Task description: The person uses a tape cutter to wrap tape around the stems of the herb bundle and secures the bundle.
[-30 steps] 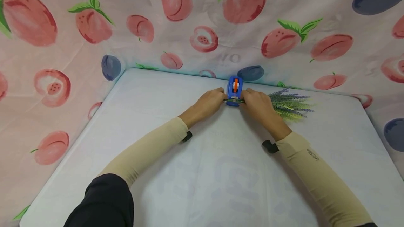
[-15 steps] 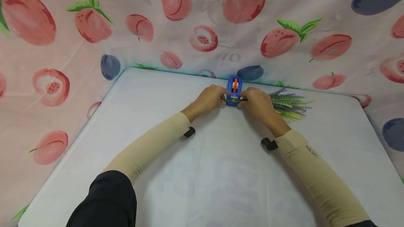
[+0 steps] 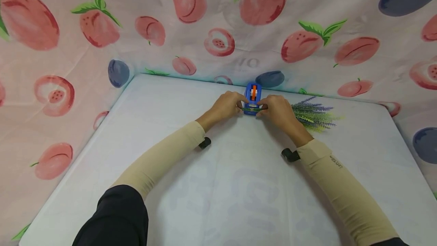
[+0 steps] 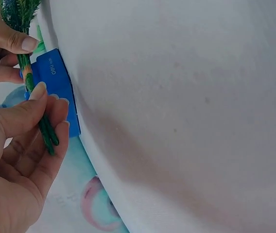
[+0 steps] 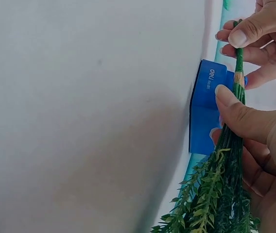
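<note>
A bunch of artificial lavender point(image 3: 314, 115) lies sideways between both hands, its green stems point(image 5: 232, 119) bundled and its purple and yellow-green sprigs spreading to the right. My left hand point(image 3: 228, 104) pinches the stem ends between thumb and fingers. Farther up the stems, my right hand point(image 3: 278, 111) grips the bunch with its thumb along the near side. A tan band point(image 5: 239, 79) circles the stems between the two hands. Right behind the stems stands a blue tape dispenser point(image 3: 253, 90) with an orange wheel, marked "deli" in the right wrist view.
The white-covered table point(image 3: 218, 185) reaches back to a fruit-printed cloth point(image 3: 191, 44) hanging along its far and left sides. The tape dispenser stands near the table's back edge. Dark wrist cameras point(image 3: 290, 155) sit under both sleeved forearms.
My left hand has moved slightly along the stems toward the right hand, and its fingers have shifted their hold. The bunch has turned a little; the tape dispenser stays in place.
</note>
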